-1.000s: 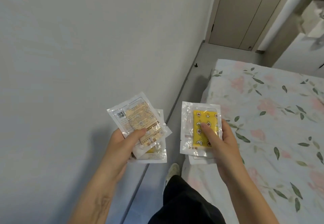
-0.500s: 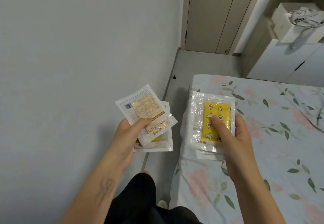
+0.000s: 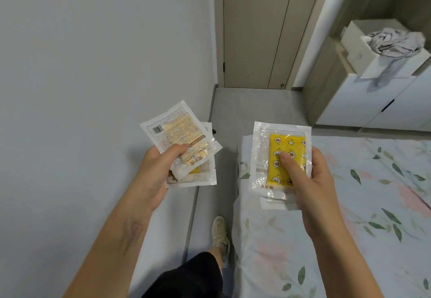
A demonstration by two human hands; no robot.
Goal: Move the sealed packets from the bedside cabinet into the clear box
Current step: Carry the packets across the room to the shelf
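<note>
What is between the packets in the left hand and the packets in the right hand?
In the head view, no object lies between the clear-wrapped beige printed packets and the clear-wrapped yellow patterned packets. The gap shows only grey floor and the edge of the floral-sheeted bed.

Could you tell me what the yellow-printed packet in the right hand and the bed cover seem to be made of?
The yellow-printed packet, pinched by the right hand, looks like glossy clear plastic film: it shows glare, crinkles and a flat sealed border around a yellow insert, possibly paper or fabric. The bed cover looks like matte woven cloth, probably cotton: soft creases, no shine, a printed flower-and-leaf pattern.
</note>
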